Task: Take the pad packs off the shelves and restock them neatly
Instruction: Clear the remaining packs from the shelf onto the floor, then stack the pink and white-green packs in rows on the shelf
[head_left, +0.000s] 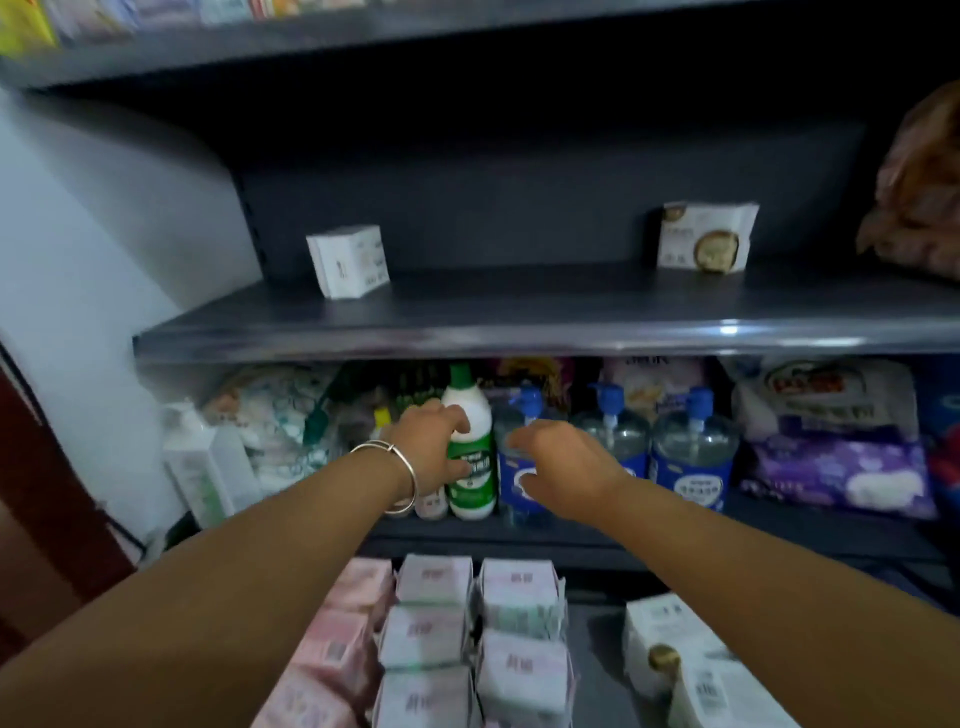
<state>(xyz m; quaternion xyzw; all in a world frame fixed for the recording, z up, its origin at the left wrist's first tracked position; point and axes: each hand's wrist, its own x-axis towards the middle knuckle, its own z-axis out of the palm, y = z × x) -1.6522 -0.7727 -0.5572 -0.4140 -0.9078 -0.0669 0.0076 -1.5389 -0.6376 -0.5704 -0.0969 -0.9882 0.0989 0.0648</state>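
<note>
**Green-labelled bottle gripped on the lower shelf, pad packs lying above and below**

Silver bangles (402, 467) ring the wrist of the left hand (434, 452), whose fingers and thumb curl round a white bottle with a green label (470, 457) standing upright on the lower shelf (571, 540). Just to its right, the right hand (563, 465) reaches in with fingers loosely spread, holding nothing, in front of a blue-pump clear bottle (519, 441); two more pump bottles (691, 452) stand further right, then a purple soft pack (841, 473).

On the dark middle shelf (467, 322) a small white pad pack (349, 261) stands at the left, well apart from a cream pad pack (705, 236) at the right.

Nearest the camera, below the arms, pink pad packs (337, 649) lie in a column at the left, beside two rows of pale lilac pad packs (478, 644), and white pad packs (691, 670) lie at the right.
</note>
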